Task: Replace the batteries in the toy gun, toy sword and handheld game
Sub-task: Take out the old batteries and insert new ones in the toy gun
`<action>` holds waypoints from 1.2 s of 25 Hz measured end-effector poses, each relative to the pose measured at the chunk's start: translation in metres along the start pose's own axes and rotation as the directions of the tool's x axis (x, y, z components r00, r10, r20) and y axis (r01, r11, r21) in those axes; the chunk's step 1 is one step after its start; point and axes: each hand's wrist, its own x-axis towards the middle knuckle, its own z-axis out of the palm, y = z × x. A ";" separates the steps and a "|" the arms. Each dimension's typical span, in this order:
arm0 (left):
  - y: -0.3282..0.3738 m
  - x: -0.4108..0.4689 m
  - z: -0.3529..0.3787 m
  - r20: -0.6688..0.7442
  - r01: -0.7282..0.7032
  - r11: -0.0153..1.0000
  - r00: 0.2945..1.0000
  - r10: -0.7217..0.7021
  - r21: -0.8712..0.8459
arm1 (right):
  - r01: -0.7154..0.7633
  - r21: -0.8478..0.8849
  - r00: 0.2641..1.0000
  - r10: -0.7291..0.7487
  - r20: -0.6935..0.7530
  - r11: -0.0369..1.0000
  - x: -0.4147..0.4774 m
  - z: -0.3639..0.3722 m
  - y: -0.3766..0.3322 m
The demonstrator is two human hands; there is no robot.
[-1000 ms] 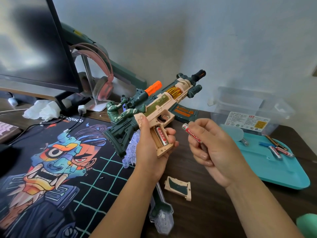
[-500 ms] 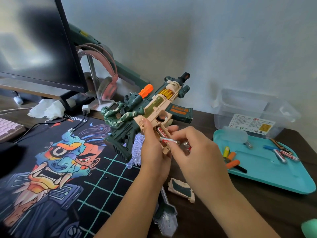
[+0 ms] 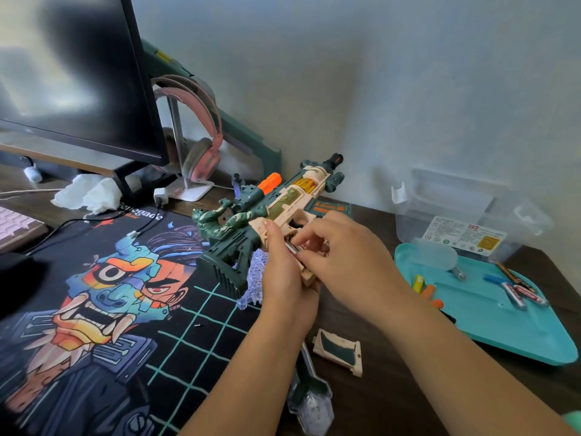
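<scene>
The green and beige toy gun (image 3: 283,202) is held above the desk by its grip in my left hand (image 3: 283,278). My right hand (image 3: 342,256) pinches a red and silver battery (image 3: 290,247) and presses it into the open compartment in the grip. The gun's loose battery cover (image 3: 338,350) lies on the desk below my hands. A clear plastic toy sword (image 3: 309,398) lies under my left forearm, partly hidden. More batteries (image 3: 522,292) lie on the teal tray (image 3: 490,322) at the right. The handheld game is not in view.
A printed desk mat (image 3: 103,294) covers the left of the desk. Behind it stand a monitor (image 3: 72,73), pink headphones (image 3: 201,152) on a stand and crumpled tissue (image 3: 88,193). A clear plastic box (image 3: 471,215) sits behind the tray, against the wall.
My right hand moved left from beside the gun to the grip, bringing the battery onto the open compartment. The gun has tipped lower and slightly toward the tray.
</scene>
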 end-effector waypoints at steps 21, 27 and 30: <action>0.011 -0.003 -0.001 -0.054 -0.022 0.999 0.998 0.020 -0.031 | -0.104 0.980 0.992 0.082 0.091 0.170 -0.011 -0.007 0.025; 0.010 -0.006 0.004 -0.065 0.007 0.999 0.998 -0.009 -0.035 | -0.037 0.872 0.980 0.186 -0.063 0.488 -0.013 -0.005 0.026; 0.008 -0.005 0.004 -0.046 0.006 1.000 0.999 -0.006 -0.004 | -0.046 0.776 0.983 0.167 -0.076 0.629 -0.008 -0.003 0.021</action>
